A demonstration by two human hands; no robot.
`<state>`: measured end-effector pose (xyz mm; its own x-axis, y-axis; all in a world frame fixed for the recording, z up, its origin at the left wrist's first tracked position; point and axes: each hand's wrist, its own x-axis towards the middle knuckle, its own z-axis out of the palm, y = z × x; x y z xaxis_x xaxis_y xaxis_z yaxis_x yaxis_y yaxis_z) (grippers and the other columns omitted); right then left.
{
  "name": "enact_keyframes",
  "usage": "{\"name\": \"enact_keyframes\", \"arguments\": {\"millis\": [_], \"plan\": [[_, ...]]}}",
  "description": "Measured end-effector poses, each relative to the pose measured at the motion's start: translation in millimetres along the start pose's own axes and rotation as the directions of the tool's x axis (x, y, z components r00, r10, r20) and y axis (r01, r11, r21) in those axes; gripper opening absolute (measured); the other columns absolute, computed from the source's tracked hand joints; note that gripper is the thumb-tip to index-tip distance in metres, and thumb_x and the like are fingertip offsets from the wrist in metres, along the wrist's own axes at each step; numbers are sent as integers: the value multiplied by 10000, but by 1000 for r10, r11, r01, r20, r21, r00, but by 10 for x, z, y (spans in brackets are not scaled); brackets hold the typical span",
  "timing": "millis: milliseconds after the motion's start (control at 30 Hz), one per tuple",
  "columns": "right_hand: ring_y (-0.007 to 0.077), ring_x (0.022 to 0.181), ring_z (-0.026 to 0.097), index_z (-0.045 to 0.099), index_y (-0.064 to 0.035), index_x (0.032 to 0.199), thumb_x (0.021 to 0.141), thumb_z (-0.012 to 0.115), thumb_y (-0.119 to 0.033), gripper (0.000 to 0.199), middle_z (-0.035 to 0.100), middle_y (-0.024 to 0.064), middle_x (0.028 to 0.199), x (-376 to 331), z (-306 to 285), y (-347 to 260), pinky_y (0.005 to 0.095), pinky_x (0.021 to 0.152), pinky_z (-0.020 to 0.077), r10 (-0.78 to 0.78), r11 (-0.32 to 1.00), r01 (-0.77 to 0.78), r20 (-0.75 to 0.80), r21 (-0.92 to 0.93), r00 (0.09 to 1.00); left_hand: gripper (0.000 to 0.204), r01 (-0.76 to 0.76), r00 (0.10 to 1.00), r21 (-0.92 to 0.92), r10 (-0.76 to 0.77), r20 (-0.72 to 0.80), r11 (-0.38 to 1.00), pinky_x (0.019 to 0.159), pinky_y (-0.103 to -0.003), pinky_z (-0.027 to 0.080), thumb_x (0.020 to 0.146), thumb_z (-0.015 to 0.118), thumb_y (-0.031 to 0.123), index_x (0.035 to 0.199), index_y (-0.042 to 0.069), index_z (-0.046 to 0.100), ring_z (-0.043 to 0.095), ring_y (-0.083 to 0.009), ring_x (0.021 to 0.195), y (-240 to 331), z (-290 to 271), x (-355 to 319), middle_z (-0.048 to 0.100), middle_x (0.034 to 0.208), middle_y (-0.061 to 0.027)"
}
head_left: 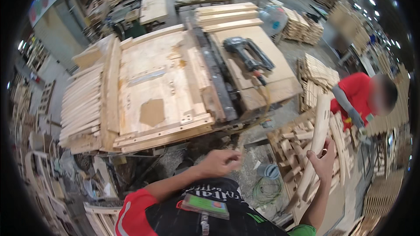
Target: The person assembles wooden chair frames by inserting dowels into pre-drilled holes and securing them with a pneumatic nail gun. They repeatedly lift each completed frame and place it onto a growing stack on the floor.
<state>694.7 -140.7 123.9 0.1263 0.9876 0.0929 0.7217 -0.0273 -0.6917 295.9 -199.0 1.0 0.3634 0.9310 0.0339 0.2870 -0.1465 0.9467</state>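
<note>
My right hand [324, 161] grips a long pale wooden slat [318, 135] that stands tilted over a heap of short wood pieces [291, 148] at the right. My left hand [221, 162] hovers in front of my chest with the fingers curled loosely and nothing in them. It is just below the front edge of a plywood worktable [162, 83].
A black nail gun [247, 52] lies on a board at the right of the table. Stacked slats [83, 105] line the table's left side. A person in a red shirt [358, 94] bends over wood at the right. Coiled hose [267, 188] lies on the floor.
</note>
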Motion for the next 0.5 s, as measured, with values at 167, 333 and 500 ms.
{"name": "enact_keyframes", "arguments": {"millis": [167, 333, 500], "plan": [[214, 1033, 668, 489, -32, 1337, 777, 886, -201, 707, 620, 133, 1167, 353, 1345, -1370, 362, 887, 571, -274, 907, 254, 12, 335, 962, 710, -173, 976, -103, 184, 116, 980, 917, -436, 590, 978, 790, 356, 1549, 73, 478, 748, -353, 1077, 85, 11, 110, 749, 1187, -223], [173, 901, 651, 486, -34, 1313, 868, 892, -317, 666, 606, 103, 1156, 854, 2893, -2120, 338, 784, 567, -317, 783, 198, 104, 590, 943, 777, 166, 969, -110, -183, -165, 980, 918, -505, 566, 967, 680, 263, 1622, 23, 338, 731, -469, 1012, -106, -786, -74, 726, 1106, -315], [119, 781, 598, 501, -94, 1312, 982, 797, -477, 586, 602, 53, 1060, 1006, 4020, -2718, 324, 643, 540, -112, 671, -384, 598, 635, 793, 655, 314, 737, -125, -325, -592, 941, 685, -404, 555, 942, 674, 211, 1536, -1, 498, 657, -244, 689, -904, -1585, -810, 711, 899, -206]]}}
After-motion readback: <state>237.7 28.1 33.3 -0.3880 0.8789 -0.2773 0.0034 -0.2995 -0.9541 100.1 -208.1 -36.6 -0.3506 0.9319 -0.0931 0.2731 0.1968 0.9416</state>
